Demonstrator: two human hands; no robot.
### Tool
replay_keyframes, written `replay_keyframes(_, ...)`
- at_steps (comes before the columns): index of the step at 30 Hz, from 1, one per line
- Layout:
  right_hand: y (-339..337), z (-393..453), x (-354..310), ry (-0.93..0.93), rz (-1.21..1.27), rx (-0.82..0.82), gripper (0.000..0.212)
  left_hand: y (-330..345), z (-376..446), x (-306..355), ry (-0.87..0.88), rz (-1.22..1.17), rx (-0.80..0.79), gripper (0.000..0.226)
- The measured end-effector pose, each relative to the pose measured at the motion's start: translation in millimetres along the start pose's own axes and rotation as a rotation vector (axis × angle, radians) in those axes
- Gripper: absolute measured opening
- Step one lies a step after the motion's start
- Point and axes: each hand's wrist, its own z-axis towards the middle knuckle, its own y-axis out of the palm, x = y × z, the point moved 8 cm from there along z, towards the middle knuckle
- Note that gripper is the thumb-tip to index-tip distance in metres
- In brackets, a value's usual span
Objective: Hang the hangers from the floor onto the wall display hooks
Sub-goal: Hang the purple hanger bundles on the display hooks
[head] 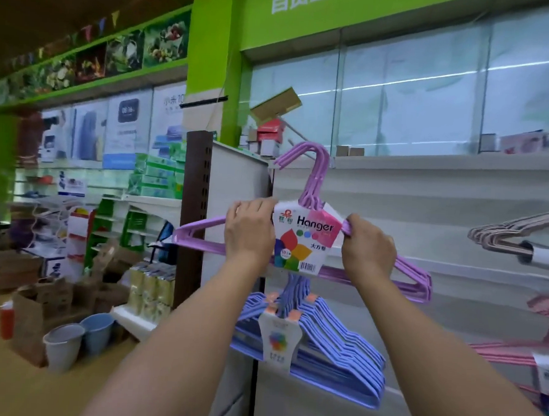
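- The purple hanger bundle (313, 178) was a pack of thin lilac hangers, hooks bunched together, with a white card label (306, 238) reading "Hanger" and a coloured petal print wrapped round its middle.
- It was held up in front of the white display wall (426, 196), its hooks near the wall's top edge.
- The left hand (250, 228) gripped the bundle's left shoulder beside the label; the right hand (368, 247) curled round the right shoulder.
- Just below hung a blue hanger bundle (339, 348) with its own label, on the wall.
- Beige hangers (513, 230) sat on a hook to the right, with pink hangers (510, 350) lower down.
- Two buckets (78, 340) and cardboard boxes (33, 300) stood on the floor at left.
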Motion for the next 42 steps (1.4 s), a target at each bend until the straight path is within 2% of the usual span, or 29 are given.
replay_keyframes(5, -0.6, 17.0, -6.7, 0.091, -0.094, 0.054, 0.018, 22.3, 26.9, -13.8, 0.034, -0.173, -0.016, 0.039)
replay_keyframes(9, 8.2, 22.2, 7.7, 0.181, -0.148, 0.08, 0.018, 39.3, 34.7, -25.8, -0.095, -0.463, 0.002, 0.045)
replay_keyframes(14, 26.0, 35.0, 19.1, 0.238, -0.216, 0.09, 0.018, 66.0, 55.4, -33.5, -0.176, -0.626, 0.058, 0.035)
replay_keyframes(17, 39.5, 43.8, 23.6, 0.23, -0.228, 0.096, 0.017, 81.9, 71.3, -29.8, -0.2, -0.696, 0.041, 0.038)
replay_keyframes(24, 60.2, 50.1, 42.2, 0.251, -0.184, 0.127, 0.018, 111.9, 118.0, -16.6, -0.309, -0.966, -0.113, 0.079)
replay_keyframes(30, 58.3, 58.4, 58.2, 0.324, -0.221, 0.157, 0.02, 121.9, 158.6, 5.0, -0.229, -1.242, -0.259, 0.101)
replay_keyframes(33, 55.3, 61.1, 65.6, 0.367, -0.254, 0.169, 0.02, 134.2, 176.3, 9.0, -0.202, -1.254, -0.313, 0.109)
replay_keyframes(36, 52.8, 64.4, 70.9, 0.391, -0.284, 0.178, 0.021, 142.2, 185.2, 15.4, -0.178, -1.264, -0.343, 0.106)
replay_keyframes(38, 50.6, 67.2, 72.9, 0.394, -0.306, 0.188, 0.02, 144.5, 189.2, 18.8, -0.156, -1.258, -0.34, 0.093)
replay_keyframes(42, 46.8, 70.8, 76.7, 0.412, -0.329, 0.191, 0.019, 141.7, 195.6, 15.0, -0.078, -1.077, -0.264, 0.067)
